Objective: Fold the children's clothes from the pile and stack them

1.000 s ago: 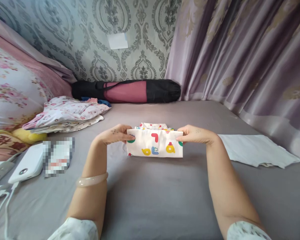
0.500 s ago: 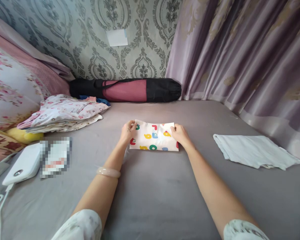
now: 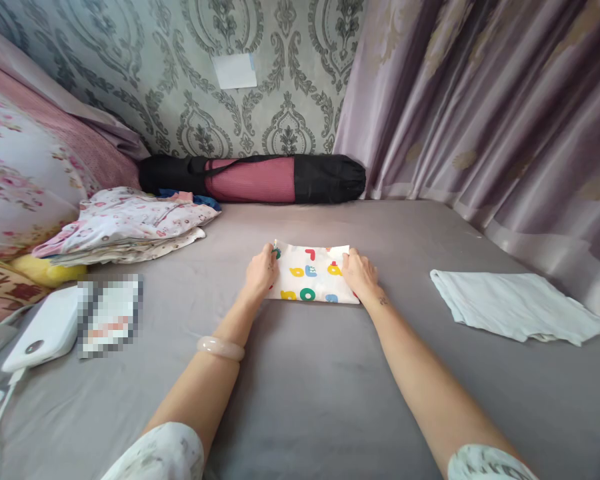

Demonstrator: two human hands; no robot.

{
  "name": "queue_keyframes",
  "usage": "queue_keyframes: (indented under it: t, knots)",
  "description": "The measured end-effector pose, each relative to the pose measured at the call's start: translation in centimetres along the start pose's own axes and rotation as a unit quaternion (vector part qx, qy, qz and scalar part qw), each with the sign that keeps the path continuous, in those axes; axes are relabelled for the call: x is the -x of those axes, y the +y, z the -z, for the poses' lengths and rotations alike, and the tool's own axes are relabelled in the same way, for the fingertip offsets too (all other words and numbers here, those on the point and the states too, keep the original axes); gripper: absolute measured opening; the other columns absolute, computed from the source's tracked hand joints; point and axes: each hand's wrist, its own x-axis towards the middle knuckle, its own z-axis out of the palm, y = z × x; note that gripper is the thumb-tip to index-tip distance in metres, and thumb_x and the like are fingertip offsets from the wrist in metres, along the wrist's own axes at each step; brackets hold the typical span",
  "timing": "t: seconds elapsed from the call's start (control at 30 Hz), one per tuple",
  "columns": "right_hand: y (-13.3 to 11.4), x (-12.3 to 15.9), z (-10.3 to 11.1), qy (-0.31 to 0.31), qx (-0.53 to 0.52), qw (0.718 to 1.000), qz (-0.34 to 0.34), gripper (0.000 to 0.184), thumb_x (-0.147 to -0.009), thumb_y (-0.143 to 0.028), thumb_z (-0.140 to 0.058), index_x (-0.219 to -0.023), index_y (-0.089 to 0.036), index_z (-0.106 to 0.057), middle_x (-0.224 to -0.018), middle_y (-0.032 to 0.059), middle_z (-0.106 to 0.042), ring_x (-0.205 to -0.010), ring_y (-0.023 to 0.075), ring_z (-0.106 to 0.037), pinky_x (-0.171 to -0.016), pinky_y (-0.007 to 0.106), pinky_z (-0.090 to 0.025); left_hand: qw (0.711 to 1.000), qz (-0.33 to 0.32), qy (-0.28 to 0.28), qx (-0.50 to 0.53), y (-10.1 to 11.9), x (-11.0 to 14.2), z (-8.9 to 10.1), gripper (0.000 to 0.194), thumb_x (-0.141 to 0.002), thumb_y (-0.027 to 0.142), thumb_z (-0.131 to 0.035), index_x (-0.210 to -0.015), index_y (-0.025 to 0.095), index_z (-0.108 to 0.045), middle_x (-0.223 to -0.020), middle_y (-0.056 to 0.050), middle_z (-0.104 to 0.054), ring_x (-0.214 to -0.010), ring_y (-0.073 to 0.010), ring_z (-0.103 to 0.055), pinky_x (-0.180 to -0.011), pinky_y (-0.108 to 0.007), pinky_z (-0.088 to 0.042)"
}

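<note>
In the head view, the left hand (image 3: pixel 263 270) and the right hand (image 3: pixel 361 275) each pinch one side edge of the folded printed cloth (image 3: pixel 313 277), which lies between them on the grey sheet (image 3: pixel 325 387), well apart from the white garment (image 3: pixel 517 305) at right. For a square fold, apply light, equal outward tension, keep the far corners level, and smooth any creases sideways; uneven pull would likely skew the layers.

Head-worn camera, facing forward, down over grey sheet (image 3: pixel 325 387).
</note>
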Motion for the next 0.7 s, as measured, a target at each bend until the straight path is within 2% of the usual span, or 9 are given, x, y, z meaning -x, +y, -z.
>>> queue_keyframes:
  t: [0.23,0.53,0.63,0.7]
  knots:
    - [-0.2,-0.2,-0.4,0.004,0.015,1.0,-0.01,0.037,-0.101,-0.034,-0.027,-0.119,-0.014,-0.053,-0.107,0.021,-0.067,-0.103,0.0287,-0.065,-0.085,0.037,-0.045,0.993,0.028,-0.025,-0.111,1.4,0.6,0.1,0.028,-0.097,0.031,-0.03,-0.109,0.017,-0.052,-0.102,-0.017,-0.069,-0.092,-0.0283,-0.067,-0.073,-0.034,-0.046]
    - [-0.3,-0.1,-0.2,0.019,0.001,0.999,-0.044,0.036,-0.099,-0.035,-0.034,-0.117,-0.01,-0.052,-0.106,0.0225,-0.068,-0.1,0.0318,-0.066,-0.081,0.038,-0.047,0.992,0.076,-0.017,-0.096,1.6,0.8,0.0,0.031,-0.096,0.035,-0.033,-0.111,0.014,-0.051,-0.102,-0.021,-0.067,-0.095,-0.0329,-0.066,-0.076,-0.039,-0.047]
    - [-0.3,0.0,0.4,0.027,-0.006,0.999,-0.04,0.038,-0.098,-0.036,-0.034,-0.117,-0.009,-0.053,-0.105,0.0226,-0.067,-0.098,0.0323,-0.066,-0.08,0.039,-0.047,0.993,0.07,0.016,-0.092,1.5,0.9,0.4,0.032,-0.096,0.035,-0.035,-0.113,0.012,-0.051,-0.107,-0.021,-0.064,-0.094,-0.0321,-0.065,-0.074,-0.038,-0.047]
    - [-0.9,0.4,0.9,0.071,0.0,0.997,-0.029,0.04,-0.099,-0.035,-0.031,-0.117,-0.008,-0.054,-0.109,0.0235,-0.066,-0.1,0.0316,-0.065,-0.082,0.039,-0.047,0.992,0.021,0.067,-0.102,1.9,1.0,0.6,0.031,-0.096,0.033,-0.035,-0.113,0.012,-0.052,-0.114,-0.022,-0.06,-0.101,-0.032,-0.062,-0.079,-0.039,-0.047]
